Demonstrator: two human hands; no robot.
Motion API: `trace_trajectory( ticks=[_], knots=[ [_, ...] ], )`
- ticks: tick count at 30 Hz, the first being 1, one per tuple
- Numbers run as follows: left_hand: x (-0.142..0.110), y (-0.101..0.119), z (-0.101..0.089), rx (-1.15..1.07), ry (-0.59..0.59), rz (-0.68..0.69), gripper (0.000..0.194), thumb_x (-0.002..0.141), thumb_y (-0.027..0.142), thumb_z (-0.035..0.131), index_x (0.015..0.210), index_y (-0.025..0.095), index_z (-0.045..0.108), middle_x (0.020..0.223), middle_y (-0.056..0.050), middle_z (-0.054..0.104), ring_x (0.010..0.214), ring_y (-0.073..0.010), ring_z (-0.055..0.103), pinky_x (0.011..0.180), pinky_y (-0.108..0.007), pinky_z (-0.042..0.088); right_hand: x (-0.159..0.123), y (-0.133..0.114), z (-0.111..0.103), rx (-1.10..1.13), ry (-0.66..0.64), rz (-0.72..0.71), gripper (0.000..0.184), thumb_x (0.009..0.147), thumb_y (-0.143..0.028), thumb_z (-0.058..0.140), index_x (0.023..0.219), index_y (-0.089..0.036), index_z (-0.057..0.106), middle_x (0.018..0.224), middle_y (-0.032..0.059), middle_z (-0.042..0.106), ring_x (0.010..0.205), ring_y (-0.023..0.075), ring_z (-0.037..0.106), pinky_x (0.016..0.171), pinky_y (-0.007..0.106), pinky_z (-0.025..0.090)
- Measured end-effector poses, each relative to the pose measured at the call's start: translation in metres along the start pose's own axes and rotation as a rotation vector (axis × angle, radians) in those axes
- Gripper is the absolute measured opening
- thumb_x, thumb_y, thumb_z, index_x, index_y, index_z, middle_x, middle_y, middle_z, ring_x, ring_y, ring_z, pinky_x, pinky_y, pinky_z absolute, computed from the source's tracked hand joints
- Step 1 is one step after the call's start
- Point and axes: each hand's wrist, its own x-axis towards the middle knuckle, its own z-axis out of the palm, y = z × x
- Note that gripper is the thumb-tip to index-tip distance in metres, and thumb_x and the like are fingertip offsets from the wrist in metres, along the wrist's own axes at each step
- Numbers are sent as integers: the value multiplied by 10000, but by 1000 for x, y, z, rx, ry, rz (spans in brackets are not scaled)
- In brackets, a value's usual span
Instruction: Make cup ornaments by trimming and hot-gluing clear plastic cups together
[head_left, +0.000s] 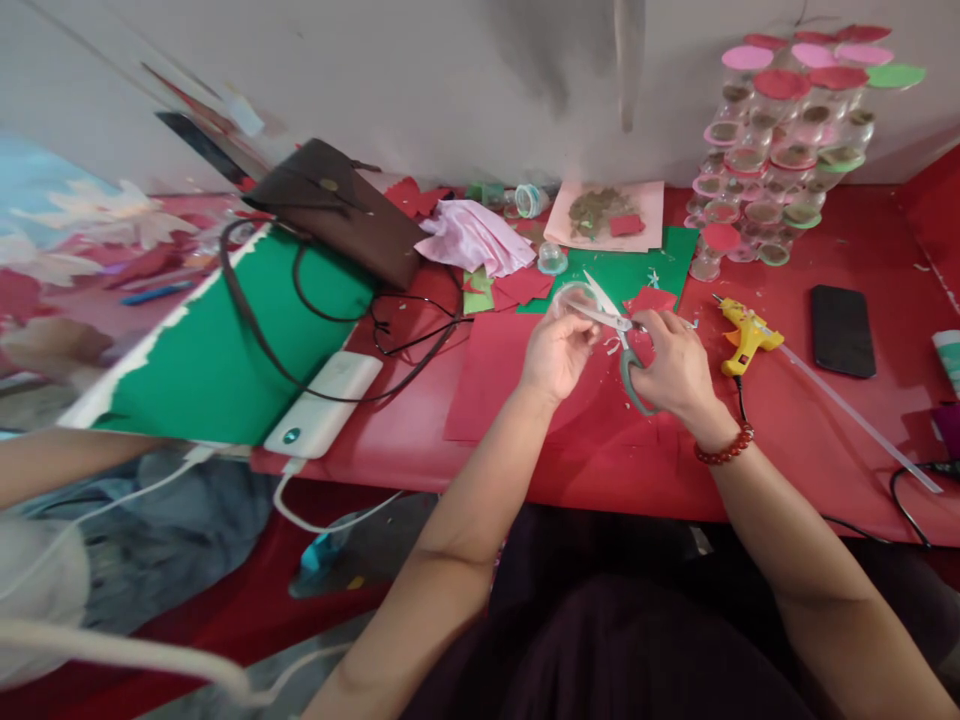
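My left hand [556, 358] is closed on a small clear plastic cup [571, 297], its round rim turned upward. In my right hand [675, 368] is a pair of scissors [636, 385] with grey-green handles. Their blades are spread apart at the cup, one reaching across it; whether they touch the plastic I cannot tell. Beneath both hands lie red paper sheets [495, 385] strewn with small scraps. Beside my right hand is a piece of red paper [649, 299]. Another small clear cup [552, 258] stands just beyond the left hand.
Right: a yellow glue gun [748, 335] with a long glue stick, a black phone [843, 330], and stacked plastic cups with paper discs [780, 150]. Left: a brown bag [337, 210], a white power bank [324, 405], a green board [225, 350], and another person's arm [67, 465]. Pink cloth [480, 235] lies behind.
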Motion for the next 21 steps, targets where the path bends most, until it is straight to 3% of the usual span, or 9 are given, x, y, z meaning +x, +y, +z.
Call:
trace_trajectory(
  ticks=[4,8,21],
  knots=[
    [-2,1,1,-19,-8,-27,501,628,-33,533,1063,192,638,723,39,598,529,-63,501,524,-210,377,1,1,1,-14,-12,-15,357,762,-207,591,1112,-212,660,1056,127,705,953,301,634,844,446,501],
    [-4,4,2,-23,30,-100,434,641,-31,519,1012,170,619,689,41,582,488,-50,471,494,-198,369,4,8,-1,-14,-26,-15,339,760,-210,601,1094,-212,658,1035,122,704,936,295,632,836,432,489],
    [-4,7,1,-27,45,-134,318,643,-39,505,885,156,576,651,45,555,465,-38,447,472,-191,349,6,9,0,-25,-30,-14,393,736,-206,608,1121,-207,686,1016,116,730,941,298,650,792,406,493]
  ],
)
